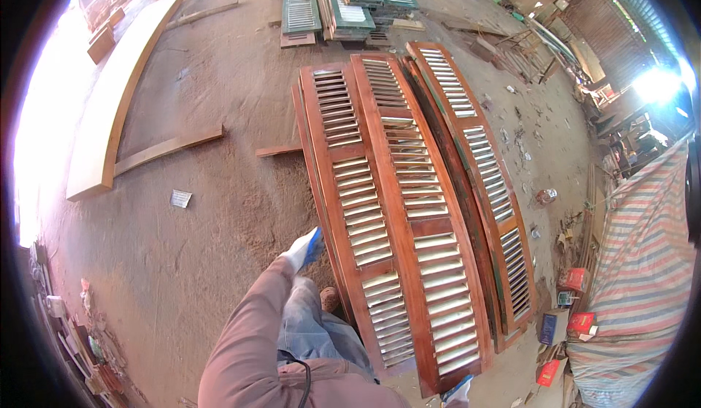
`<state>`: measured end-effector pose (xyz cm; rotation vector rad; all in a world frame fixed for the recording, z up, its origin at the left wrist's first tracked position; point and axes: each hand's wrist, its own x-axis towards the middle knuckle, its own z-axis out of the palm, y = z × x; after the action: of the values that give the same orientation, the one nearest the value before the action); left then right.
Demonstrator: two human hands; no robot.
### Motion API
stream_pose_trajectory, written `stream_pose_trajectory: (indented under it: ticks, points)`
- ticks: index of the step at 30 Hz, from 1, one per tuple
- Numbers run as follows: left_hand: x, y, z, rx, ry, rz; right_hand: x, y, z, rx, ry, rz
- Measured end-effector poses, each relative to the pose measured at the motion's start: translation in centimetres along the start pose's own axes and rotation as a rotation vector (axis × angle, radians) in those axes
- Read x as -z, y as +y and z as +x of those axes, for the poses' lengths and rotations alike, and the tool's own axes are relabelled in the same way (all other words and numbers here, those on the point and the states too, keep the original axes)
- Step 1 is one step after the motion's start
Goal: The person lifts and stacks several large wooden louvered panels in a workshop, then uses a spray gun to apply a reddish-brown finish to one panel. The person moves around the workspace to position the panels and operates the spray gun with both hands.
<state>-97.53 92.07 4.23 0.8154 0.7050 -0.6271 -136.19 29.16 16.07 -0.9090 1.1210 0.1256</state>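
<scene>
A stack of reddish-brown louvered shutters (407,225) lies lengthwise in front of me, the top one a joined pair of slatted panels. Just off the stack's left edge is my left hand (301,250), in a white glove with a blue palm. Its fingers look stretched out, and I see nothing in them. My right hand (458,391), in a similar glove, shows only partly at the lower edge, by the near right corner of the top shutter. Its fingers are mostly cut off from view. Another brown shutter (467,127) lies along the right side.
Green shutters (350,14) are stacked at the far end. A long pale board (120,109) lies at the left, with a narrow plank (169,149) beside it. Striped sheeting (642,262) hangs at the right, near small red boxes (582,324). A short wooden strip (277,150) touches the stack.
</scene>
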Motion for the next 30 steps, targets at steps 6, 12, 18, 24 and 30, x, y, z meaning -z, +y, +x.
stream_pose_trajectory:
  ticks: [6,12,18,24,30]
  points:
    - [-12.3,9.5,18.2,0.047,0.046,0.039,-12.6,-2.1,-7.2,-0.045,0.225,0.035]
    - [-16.3,14.9,28.0,-0.016,-0.254,-0.435,-21.8,-4.8,-1.9,-0.095,0.290,0.042]
    - [-15.2,16.7,27.6,-0.097,-0.205,-0.250,-25.2,-4.4,1.6,-0.103,0.303,0.122]
    - [-17.2,18.9,25.8,0.099,-0.200,-0.150,-25.4,-2.3,4.8,-0.084,0.288,0.211]
    - [-16.5,17.8,23.6,0.048,-0.256,-0.107,-23.3,1.5,7.4,-0.055,0.263,0.296]
